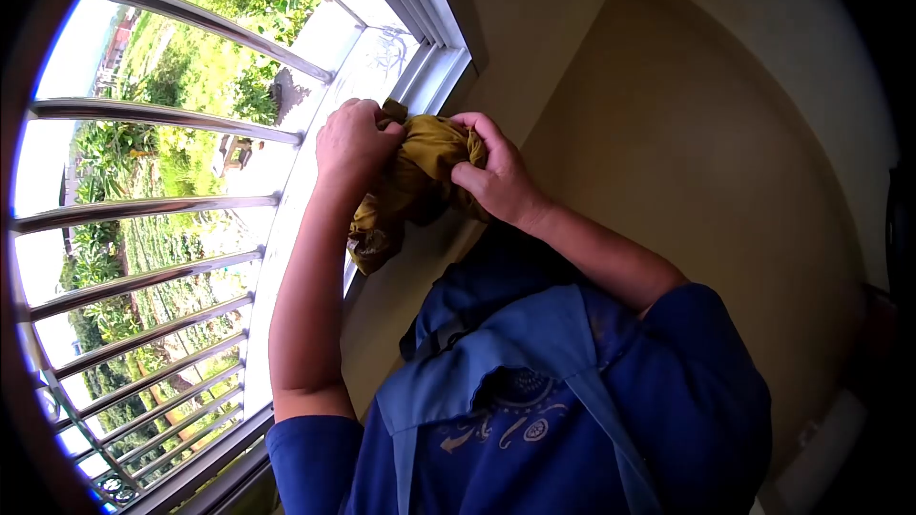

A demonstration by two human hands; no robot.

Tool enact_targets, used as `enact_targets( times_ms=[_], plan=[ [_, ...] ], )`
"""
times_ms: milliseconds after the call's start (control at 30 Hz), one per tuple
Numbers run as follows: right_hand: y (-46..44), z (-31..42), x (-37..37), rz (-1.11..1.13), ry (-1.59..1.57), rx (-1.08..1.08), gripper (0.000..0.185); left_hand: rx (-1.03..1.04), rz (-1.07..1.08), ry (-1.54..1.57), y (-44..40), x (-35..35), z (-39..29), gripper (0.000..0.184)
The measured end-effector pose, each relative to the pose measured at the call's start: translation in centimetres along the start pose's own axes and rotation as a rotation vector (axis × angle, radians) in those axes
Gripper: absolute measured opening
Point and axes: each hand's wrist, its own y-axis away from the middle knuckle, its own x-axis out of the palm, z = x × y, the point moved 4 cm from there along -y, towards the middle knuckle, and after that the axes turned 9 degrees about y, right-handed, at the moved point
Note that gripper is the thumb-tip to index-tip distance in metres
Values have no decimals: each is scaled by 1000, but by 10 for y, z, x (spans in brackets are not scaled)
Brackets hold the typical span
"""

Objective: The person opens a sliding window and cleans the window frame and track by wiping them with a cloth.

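Left hand and right hand have closed, partly hidden grips on mustard cloth.

Most fingertips of the left hand hidden at the mustard cloth, blue shirt cut off below

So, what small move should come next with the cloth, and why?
I'd probably ease the right hand away from the left hand to spread the cloth: both hands grip it, and it is bunched between them, with folds hanging below.
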Motion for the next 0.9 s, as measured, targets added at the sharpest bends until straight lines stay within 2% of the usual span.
enact_targets(
  times_ms=[100,133,200,267,333,400,467,533,567,633,667,733,767,900],
  plan=[
    [14,11,13,173,242,-111,49,-90,69,76,37,-11,25,28],
    [19,11,17,225,271,-85,48,-85,68,71,45,-15,31,28],
    [20,3,20,225,291,-156,43,-92,71,190,51,-18,38,28],
    [20,-3,13,234,267,-176,40,83,-242,499,46,-26,28,17],
    [18,-7,4,256,247,-195,36,112,-297,632,19,-28,13,15],
    [13,-14,-6,158,222,-202,34,215,-394,662,-4,-24,-33,16],
    [6,-17,-17,113,185,-229,33,183,-350,632,-30,-11,-68,18],
    [-4,-3,-36,-130,-64,-205,35,262,-250,615,-53,14,-94,19],
    [-7,5,-43,-72,-182,-115,35,258,-247,617,-56,18,-92,19],
    [-6,0,-49,-18,-144,-86,38,485,-192,621,-48,19,-97,18],
    [-6,-3,-48,28,-106,-74,41,479,-188,622,-47,19,-96,18],
    [3,-11,-40,19,-155,-9,39,598,-267,347,-31,16,-99,25],
    [5,-14,-38,8,-197,45,36,589,-272,356,-26,14,-97,25],
    [9,-13,-33,-4,-172,10,38,505,-193,372,1,6,-69,30]
  ],
)
